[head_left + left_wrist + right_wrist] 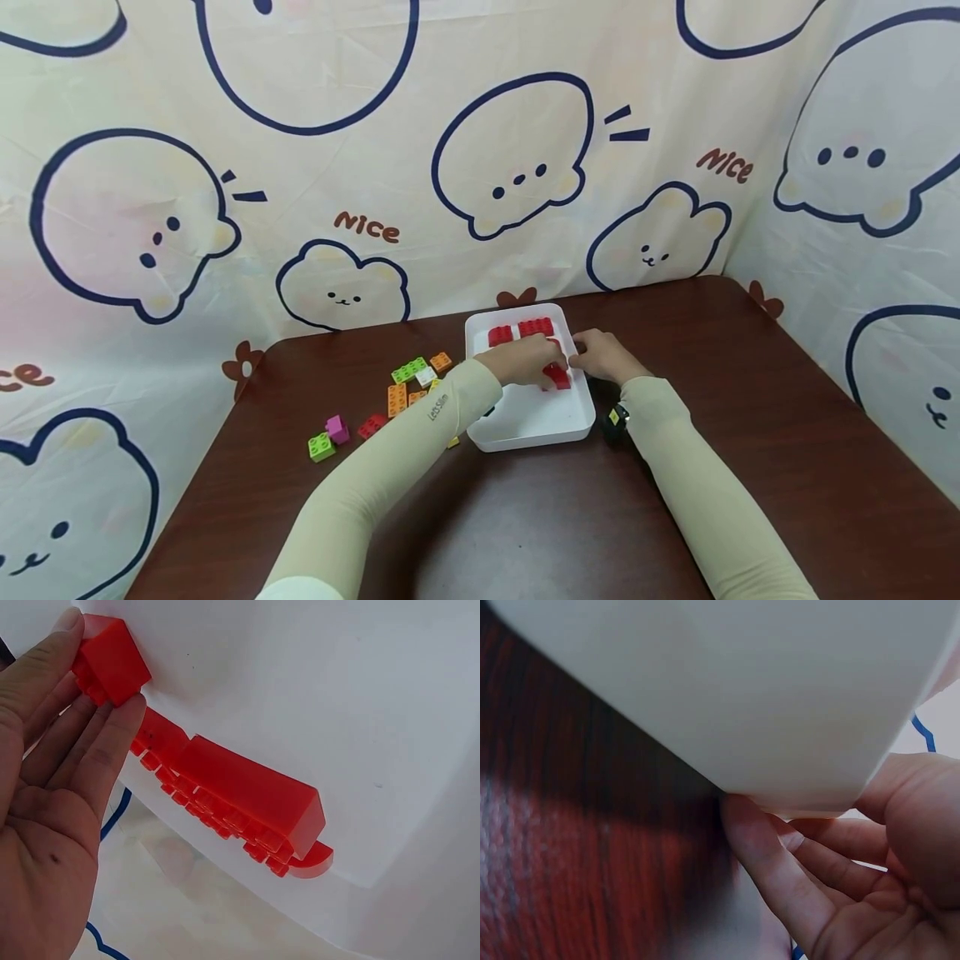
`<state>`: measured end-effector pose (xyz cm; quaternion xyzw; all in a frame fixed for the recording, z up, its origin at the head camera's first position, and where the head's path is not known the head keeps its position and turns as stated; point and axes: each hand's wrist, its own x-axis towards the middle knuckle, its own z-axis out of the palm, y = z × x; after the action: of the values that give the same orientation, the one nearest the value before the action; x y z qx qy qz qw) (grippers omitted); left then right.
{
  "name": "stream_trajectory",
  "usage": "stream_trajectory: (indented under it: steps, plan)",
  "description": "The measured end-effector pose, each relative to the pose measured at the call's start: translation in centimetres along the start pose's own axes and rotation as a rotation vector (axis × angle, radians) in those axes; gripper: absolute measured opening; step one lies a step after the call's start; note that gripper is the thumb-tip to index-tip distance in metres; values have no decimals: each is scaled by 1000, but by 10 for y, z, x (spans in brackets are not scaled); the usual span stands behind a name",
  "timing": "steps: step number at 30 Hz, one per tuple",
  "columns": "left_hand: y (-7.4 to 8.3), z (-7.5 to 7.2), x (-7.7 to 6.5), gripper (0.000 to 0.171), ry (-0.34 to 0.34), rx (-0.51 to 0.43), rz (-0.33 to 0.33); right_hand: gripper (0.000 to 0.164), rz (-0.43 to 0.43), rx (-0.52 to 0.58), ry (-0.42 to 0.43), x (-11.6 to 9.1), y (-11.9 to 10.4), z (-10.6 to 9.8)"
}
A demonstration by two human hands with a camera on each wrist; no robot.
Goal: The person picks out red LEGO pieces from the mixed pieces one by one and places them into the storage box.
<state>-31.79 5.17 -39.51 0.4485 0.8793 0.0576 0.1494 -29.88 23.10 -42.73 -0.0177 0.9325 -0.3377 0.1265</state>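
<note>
Inside the white tray (534,427), my left hand (525,360) pinches a red toy brick (116,660) between thumb and fingers, close to the tray wall. More red bricks (247,791) lie in a row along that wall, with their studs facing sideways in the left wrist view. At the tray's far end sit other red bricks (536,327). My right hand (603,354) holds the tray at its right side. In the right wrist view its fingertips (751,825) curl under the tray's outer edge, right at the tabletop.
Left of the tray lie loose bricks: lime green (408,370), orange (397,400), white (425,377), red (372,426) and purple (337,429). My left forearm passes over part of this pile. A patterned curtain (480,267) hangs behind the dark wooden table (525,533).
</note>
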Motion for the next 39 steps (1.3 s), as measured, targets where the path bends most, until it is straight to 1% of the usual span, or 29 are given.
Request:
stream_trajectory:
  steps: [7,11,14,18,21,25,30,35,39]
  plan:
    - [-2,0,-2,44,-2,6,13,54,4,5,-4,1,0,1]
    - [-2,-1,-4,47,-7,18,2,56,22,13,-10,1,-1,0]
    - [-2,-4,-6,49,-10,15,-23,56,20,15,-11,1,-1,0]
    - [-1,-9,-11,50,-16,1,-20,56,20,12,-10,1,-1,0]
    - [-2,-11,-17,51,-10,-18,-6,56,37,11,-14,1,0,-1]
    - [-5,-15,-25,52,14,-37,-20,58,42,11,-13,1,0,-2]
    - [-9,-18,-36,50,10,-52,-34,59,47,8,-10,1,-2,-2]
    - [-12,-20,-48,51,40,-44,-37,60,64,15,-24,0,-5,-1]
    - [-14,-26,-58,51,60,-38,-29,59,64,10,-20,1,-5,0]
